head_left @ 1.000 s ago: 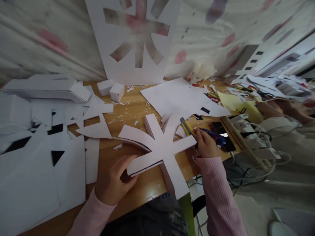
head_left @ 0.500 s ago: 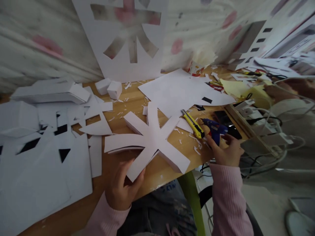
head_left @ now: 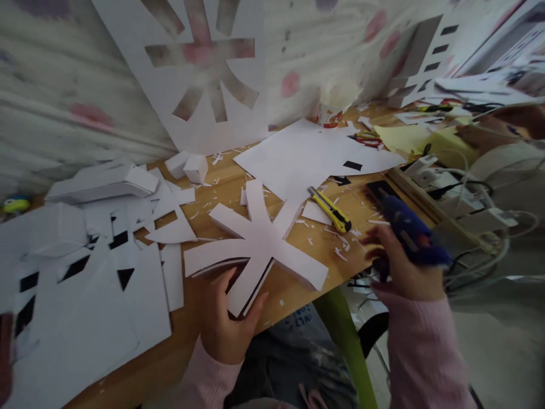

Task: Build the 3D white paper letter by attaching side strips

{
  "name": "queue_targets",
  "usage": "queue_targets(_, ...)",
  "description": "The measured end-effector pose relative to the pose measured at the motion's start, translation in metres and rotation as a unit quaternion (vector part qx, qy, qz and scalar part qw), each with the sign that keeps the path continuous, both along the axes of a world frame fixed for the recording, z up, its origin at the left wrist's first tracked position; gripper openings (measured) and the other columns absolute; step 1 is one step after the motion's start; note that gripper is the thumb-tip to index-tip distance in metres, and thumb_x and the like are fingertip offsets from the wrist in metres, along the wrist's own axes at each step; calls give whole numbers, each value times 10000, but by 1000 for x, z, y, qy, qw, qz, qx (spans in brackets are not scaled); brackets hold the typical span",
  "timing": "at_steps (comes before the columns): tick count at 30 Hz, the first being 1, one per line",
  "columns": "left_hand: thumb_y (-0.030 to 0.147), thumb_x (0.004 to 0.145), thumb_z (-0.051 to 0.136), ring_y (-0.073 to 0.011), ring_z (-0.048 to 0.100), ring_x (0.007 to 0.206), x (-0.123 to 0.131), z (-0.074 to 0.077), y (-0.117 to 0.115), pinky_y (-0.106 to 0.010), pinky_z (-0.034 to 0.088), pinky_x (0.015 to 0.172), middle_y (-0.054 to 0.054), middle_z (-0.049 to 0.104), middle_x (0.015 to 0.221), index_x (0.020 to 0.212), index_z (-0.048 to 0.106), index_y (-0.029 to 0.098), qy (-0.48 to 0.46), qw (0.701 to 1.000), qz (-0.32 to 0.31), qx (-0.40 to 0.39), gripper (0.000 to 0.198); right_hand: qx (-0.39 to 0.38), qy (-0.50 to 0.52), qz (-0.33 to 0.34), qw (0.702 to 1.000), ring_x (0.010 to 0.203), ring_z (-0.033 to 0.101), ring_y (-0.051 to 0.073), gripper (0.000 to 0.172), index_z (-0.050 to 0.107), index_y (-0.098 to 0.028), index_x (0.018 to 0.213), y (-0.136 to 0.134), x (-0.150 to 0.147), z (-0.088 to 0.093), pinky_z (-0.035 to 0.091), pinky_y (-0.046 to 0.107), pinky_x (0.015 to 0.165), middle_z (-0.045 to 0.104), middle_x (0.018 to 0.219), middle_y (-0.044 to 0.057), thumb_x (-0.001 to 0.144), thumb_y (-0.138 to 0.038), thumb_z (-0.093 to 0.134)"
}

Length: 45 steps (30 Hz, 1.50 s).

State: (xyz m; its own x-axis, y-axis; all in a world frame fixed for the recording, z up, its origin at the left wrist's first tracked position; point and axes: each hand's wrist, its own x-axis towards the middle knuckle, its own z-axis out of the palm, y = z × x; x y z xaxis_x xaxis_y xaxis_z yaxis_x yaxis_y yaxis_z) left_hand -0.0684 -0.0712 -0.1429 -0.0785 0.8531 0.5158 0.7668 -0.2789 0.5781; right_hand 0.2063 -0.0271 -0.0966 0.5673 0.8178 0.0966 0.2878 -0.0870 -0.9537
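Observation:
A white paper shape [head_left: 261, 238] with several arms and folded sides rests near the table's front edge. My left hand [head_left: 232, 321] grips its lower arm between thumb and fingers; a dark gap runs along that arm's side. Over the table's right front edge, my right hand [head_left: 404, 264] holds a blue glue gun [head_left: 415, 230], blurred by motion, its nozzle pointing up and left. Between the shape and the gun lies a yellow utility knife [head_left: 330, 209], its tip toward the back.
White cut sheets [head_left: 106, 324] and folded paper blocks [head_left: 102, 182] cover the left. Behind stand a stencil sheet [head_left: 238, 133] and a paper cup [head_left: 330, 111]. To the right are chargers with cables [head_left: 464, 199] and another person's hand [head_left: 481, 133]. Paper scraps litter the table.
My right hand has lifted the glue gun off the table and moved it right, toward me. The gap along the shape's lower arm shows wider now. The view has shifted slightly.

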Motion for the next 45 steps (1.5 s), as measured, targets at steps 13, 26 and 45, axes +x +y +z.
queue_targets(13, 373, 807, 649, -323, 659, 903, 34, 31, 23, -422, 511, 763, -163, 676, 1014, 1201, 483, 75, 185, 976, 77, -90, 521, -49, 19, 303, 951, 367, 499, 112, 190, 625, -247, 1027, -79, -56, 0, 393, 223, 345, 586, 552, -41, 852, -320, 616)
queue_targets(26, 255, 778, 633, -298, 641, 760, 32, 40, 36, -381, 488, 660, -120, 672, 879, 1135, 505, 96, 260, 958, 53, -113, 411, -31, -20, 170, 985, 524, 570, 156, 136, 631, -245, 812, -68, -74, 9, 465, 285, 518, 609, 619, -16, 780, -359, 699)
queue_targets(45, 344, 900, 491, -273, 563, 764, 44, 33, 36, -372, 477, 640, -137, 558, 859, 1263, 524, -10, 361, 925, 55, -99, 508, -42, -74, 176, 981, 516, 546, 144, 320, 581, -231, 922, -50, -63, -23, 461, 264, 488, 604, 656, -31, 706, -372, 769)
